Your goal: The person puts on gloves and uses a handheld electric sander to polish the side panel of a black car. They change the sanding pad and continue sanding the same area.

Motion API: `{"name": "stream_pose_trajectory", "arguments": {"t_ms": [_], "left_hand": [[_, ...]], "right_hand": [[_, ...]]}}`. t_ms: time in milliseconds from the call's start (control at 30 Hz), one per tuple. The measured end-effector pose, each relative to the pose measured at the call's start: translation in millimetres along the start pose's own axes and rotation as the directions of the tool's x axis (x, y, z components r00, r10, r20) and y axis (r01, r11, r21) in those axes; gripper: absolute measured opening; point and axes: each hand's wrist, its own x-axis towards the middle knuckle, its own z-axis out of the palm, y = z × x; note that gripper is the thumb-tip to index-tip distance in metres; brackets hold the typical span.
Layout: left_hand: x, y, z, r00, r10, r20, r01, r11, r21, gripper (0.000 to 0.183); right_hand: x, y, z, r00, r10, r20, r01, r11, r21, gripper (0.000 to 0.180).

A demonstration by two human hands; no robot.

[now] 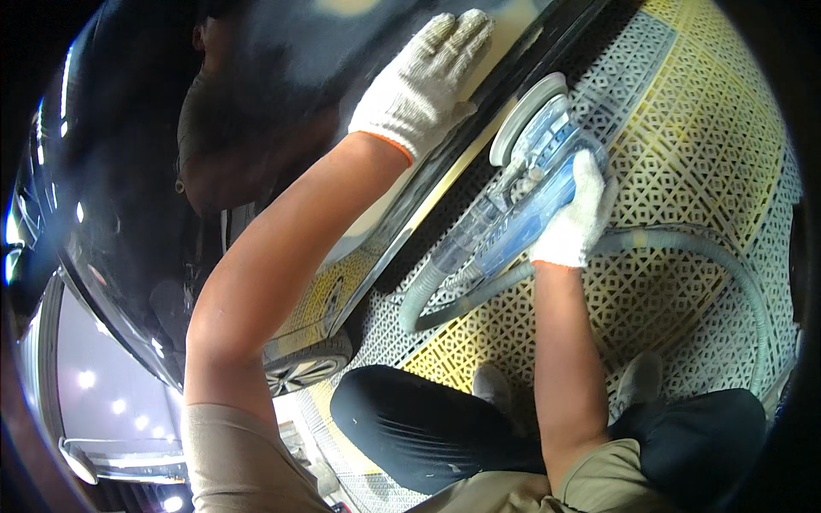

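Note:
My left hand (420,86), in a white knit glove with an orange cuff, lies flat along the lower side of a glossy black car body panel (282,58). Its fingers are extended, with nothing held. A pale, dull patch (507,32) shows on the panel beside the fingertips. In my right hand (580,211), gloved the same way, is a blue random orbital sander (542,186). The sander's round pad (529,118) is tilted towards the sill (442,160), apart from the panel. A grey ribbed hose (693,240) runs from the sander's rear end.
Yellow and grey perforated plastic tiles (699,154) cover the floor. The hose loops over them to the right, near my shoes (641,375). A car wheel (308,365) stands beside my bent knee (410,417). Bright lamps (86,379) show at the lower left.

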Motion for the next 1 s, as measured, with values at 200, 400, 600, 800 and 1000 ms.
{"name": "stream_pose_trajectory", "arguments": {"t_ms": [200, 400, 600, 800, 1000], "left_hand": [[100.4, -5.0, -27.1, 0.996, 0.092, -0.021, -0.083, 0.960, 0.267, 0.099], [155.8, -4.7, -47.3, 0.999, 0.035, -0.017, -0.028, 0.953, 0.301, 0.098], [64.5, 29.1, 14.6, 0.998, 0.041, 0.053, -0.053, 0.968, 0.243, 0.110], [-61.7, 46.5, 64.3, 1.000, -0.016, 0.017, 0.018, 0.994, -0.105, 0.114], [-197.6, 51.6, 57.7, 0.997, 0.013, 0.075, 0.006, 0.969, -0.248, 0.104]], "right_hand": [[25.1, -24.6, -6.3, 0.999, -0.021, 0.029, 0.020, 0.999, 0.038, 0.062], [38.0, -34.2, -10.9, 1.000, 0.013, 0.007, -0.013, 0.997, 0.075, 0.071], [44.2, -21.8, -13.7, 0.999, 0.025, 0.047, -0.029, 0.995, 0.099, 0.078], [25.2, -15.6, -8.7, 0.998, 0.033, 0.056, -0.036, 0.998, 0.057, 0.070], [-3.3, -5.6, 1.6, 0.986, 0.133, 0.095, -0.130, 0.991, -0.038, 0.055]]}}
